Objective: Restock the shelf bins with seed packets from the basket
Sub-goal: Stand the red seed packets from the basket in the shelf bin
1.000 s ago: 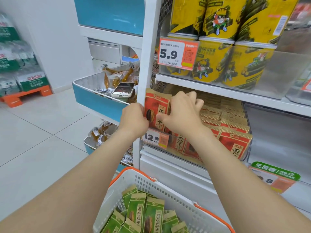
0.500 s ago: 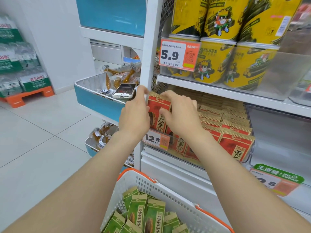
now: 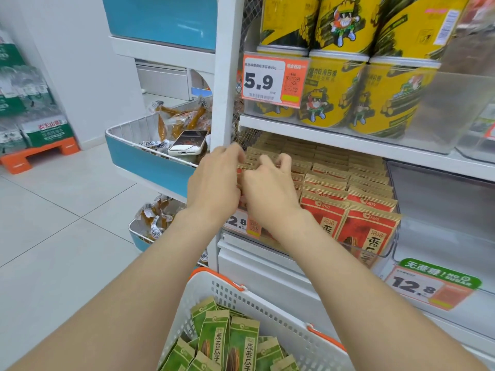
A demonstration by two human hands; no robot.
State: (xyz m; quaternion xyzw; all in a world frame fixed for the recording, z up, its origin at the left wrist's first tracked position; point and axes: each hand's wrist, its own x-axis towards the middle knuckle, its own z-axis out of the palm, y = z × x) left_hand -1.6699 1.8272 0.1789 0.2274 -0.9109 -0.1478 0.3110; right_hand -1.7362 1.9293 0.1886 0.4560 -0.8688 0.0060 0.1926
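On the middle shelf: both hands work at the front-left column of red seed packets (image 3: pixel 359 231), which stand in rows inside a clear shelf bin (image 3: pixel 393 245).
Left hand (image 3: pixel 213 183): its fingers curl in against the left edge of the front packets, beside the white upright; its back hides which packet it grips.
Right hand (image 3: pixel 269 194): knuckles up, with fingers hooked over the packet tops and touching the left hand. Only a sliver of red shows between the two.
Basket (image 3: pixel 270 314): a white basket with orange trim sits low in front of the shelf and holds only green seed packets (image 3: pixel 227 344).
Step in hand: seating and squaring red packets into the left column, judged from the two-handed hold.
Next move: let go once the column stands straight, then reach down to the basket. The green packets probably belong in another bin, perhaps the empty clear bin (image 3: pixel 442 199) to the right, above a no-sugar tag.
Change: a second ago a red packet face showed plainly between the hands at the bin front. Both hands now sit higher and further in, closed together, and that face is covered.
Nearby: a phone (image 3: pixel 188 141) lies on the blue side tray.
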